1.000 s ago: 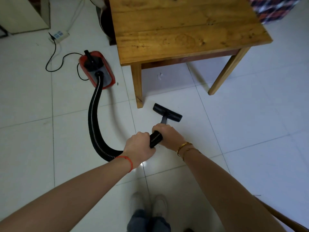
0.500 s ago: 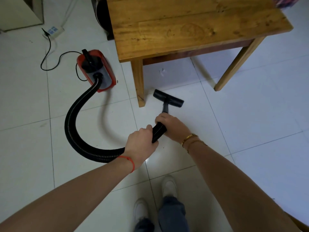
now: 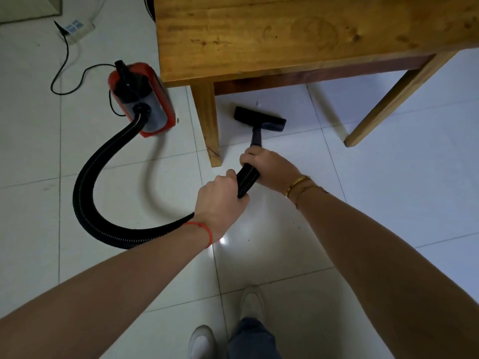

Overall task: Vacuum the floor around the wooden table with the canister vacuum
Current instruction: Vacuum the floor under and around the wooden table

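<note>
A red canister vacuum stands on the white tiled floor left of the wooden table. Its black ribbed hose curves down and right to my hands. My left hand grips the hose behind my right hand, which holds the hose end near the tube. The black floor nozzle lies flat on the tiles just under the table's front edge, right of the near-left table leg.
A second table leg slants down at the right. The vacuum's black cord runs to a white power strip at the upper left. My shoes are at the bottom. Open tile lies to the right.
The nozzle has been pushed forward, from in front of the table leg to under the table's edge. I have stepped closer, and the hose loop has widened to the left.
</note>
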`<state>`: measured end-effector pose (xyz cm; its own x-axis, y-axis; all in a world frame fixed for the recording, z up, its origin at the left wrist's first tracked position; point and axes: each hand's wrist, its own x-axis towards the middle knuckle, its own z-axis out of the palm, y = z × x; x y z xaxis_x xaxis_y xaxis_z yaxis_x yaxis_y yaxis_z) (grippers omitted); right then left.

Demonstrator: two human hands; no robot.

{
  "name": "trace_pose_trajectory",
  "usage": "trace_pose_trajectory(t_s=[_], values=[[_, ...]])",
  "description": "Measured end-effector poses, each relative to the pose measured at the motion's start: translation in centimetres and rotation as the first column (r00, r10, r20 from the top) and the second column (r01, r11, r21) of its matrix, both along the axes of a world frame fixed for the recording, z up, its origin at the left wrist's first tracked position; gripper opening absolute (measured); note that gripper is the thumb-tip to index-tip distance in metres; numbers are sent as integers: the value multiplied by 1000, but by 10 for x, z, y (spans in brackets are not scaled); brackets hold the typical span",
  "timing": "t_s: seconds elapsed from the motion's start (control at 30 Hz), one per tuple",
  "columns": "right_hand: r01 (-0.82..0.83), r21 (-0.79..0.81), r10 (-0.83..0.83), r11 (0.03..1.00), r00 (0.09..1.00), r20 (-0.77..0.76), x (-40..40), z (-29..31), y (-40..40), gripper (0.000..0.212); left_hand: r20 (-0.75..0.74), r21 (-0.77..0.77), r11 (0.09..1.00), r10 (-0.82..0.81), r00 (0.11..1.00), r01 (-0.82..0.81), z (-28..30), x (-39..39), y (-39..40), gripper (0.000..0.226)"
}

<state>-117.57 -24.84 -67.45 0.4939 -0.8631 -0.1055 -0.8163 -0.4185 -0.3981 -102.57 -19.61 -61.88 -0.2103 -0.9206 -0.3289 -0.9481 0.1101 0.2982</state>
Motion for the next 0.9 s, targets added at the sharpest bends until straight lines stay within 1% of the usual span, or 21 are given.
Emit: trace_pose_trajectory(t_s=[0.3,0.4,0.57,0.67,0.77,0.9], values=[[-42,-48,41,998,999,-26,-24,-24,-36,6,-47,-37,998,46,998,-48,-27,-25,-27,22],[-35,-33,34,999,999,-22,-30,-28,-47,7,-59,-41,996,75,995,-77,-32,-32,-38,22],[31,32,-30,999,999,-44,-34,-31,-63,9,-73,-50,994,94,993,-97,-37,-40,-53,21],[74,32,-72,997,996,-55,-36,-30,-56,8,-62,-45,997,61,996,-64,-35,-40,-52,20],[104,-13,-105,995,992,-72,-32,-28,-36,10,-45,-29,999,16,999,-17,-32,-33,-40,20],[114,-84,-123,990,986,-115,-20,-24,-6,9,18,-4,999,-53,998,53,-24,-17,-19,20]])
